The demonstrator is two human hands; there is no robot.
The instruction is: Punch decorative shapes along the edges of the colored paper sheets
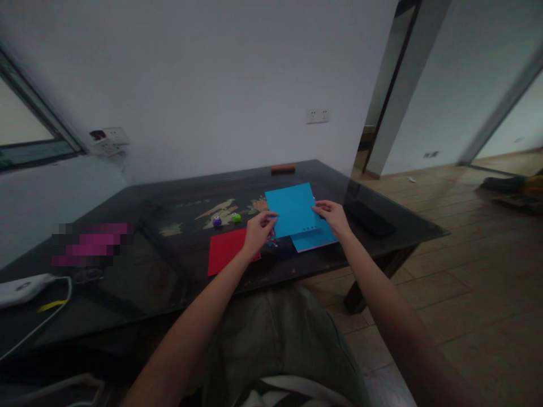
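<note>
Between my two hands a blue sheet of paper (pixel 292 208) is held up, tilted above the table. My left hand (pixel 260 230) pinches its left edge, and my right hand (pixel 332 216) grips the right edge. Below it, partly covered, lies more blue paper (pixel 316 239). A red sheet (pixel 227 251) rests flat under my left forearm, with small holes near its right corner. Small colourful bits (pixel 272 242) lie beside my left hand, too small to name. Farther left stand a purple figure with an eye (pixel 217 221) and a green one (pixel 236 217).
The dark glossy table (pixel 169 294) meets the wall. On it are a brown cylinder (pixel 283 169) at the back, a black long case (pixel 370 218) at right, a blurred-out pink item (pixel 91 244), and a white device (pixel 25 289) with a cable at left.
</note>
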